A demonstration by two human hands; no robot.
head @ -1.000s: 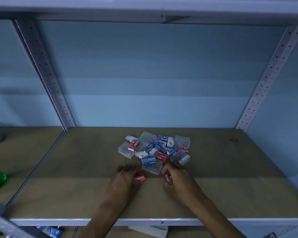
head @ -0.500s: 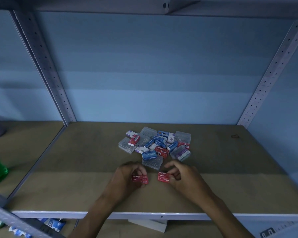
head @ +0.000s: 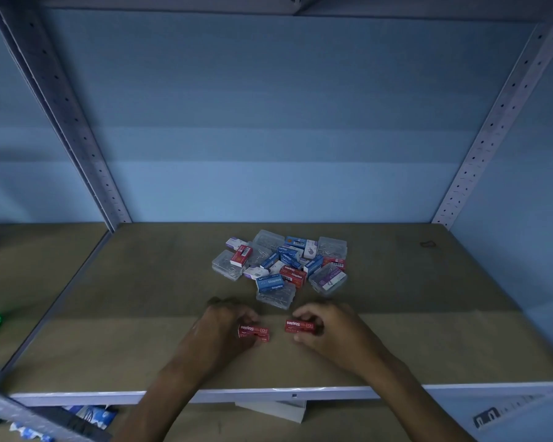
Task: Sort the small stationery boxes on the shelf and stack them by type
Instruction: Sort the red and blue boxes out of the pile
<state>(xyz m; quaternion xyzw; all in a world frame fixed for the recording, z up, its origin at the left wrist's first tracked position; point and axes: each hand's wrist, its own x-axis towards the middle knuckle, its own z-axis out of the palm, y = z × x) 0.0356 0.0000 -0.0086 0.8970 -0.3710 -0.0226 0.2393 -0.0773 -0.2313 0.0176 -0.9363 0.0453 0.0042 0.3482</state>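
The left hand (head: 219, 327) is pinching a small red cardboard box (head: 253, 332) with its fingers curled round the box's left end. The right hand (head: 331, 328) is pinching another red box (head: 300, 326) the same way, thumb below and fingers on top. Both boxes are shaped like little bricks, with white "Staples" words printed upside down. They are sitting low at the flat brown shelf board (head: 428, 330), near each other but apart, toward the front edge.

Just behind the hands, a messy pile (head: 280, 266) is lying in the middle of the board. In it, blue boxes (head: 270, 282) and red boxes (head: 292, 275) of card are mixing with clear plastic cases (head: 275, 296) that are showing thin wire clips inside. Some are lying flat and some are leaning on others.

Grey metal posts (head: 77, 122) with rows of small holes are standing at the back corners, before a smooth blue wall (head: 268, 122)
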